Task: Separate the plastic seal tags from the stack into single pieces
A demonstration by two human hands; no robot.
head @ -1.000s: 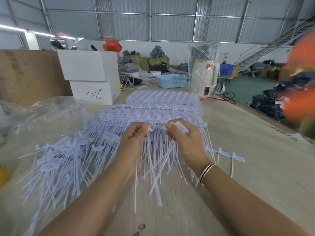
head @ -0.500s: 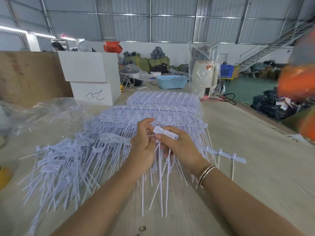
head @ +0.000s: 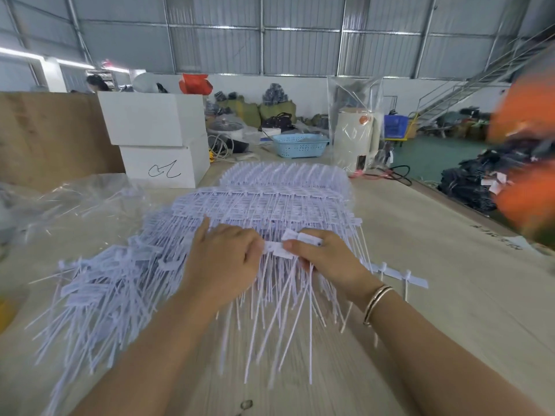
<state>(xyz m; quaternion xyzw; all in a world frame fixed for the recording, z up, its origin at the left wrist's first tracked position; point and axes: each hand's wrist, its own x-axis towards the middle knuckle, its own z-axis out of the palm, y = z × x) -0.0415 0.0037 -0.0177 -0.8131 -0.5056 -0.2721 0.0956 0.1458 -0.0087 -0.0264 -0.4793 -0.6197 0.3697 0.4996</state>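
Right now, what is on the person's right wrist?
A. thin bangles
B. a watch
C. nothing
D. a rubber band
A: thin metal bangles circle the wrist just behind the right hand, which pinches a strip of seal tags with the left hand.

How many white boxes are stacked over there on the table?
2. The upper white box sits on the lower white box, which has a scribble, at the table's far left. Others may be hidden.
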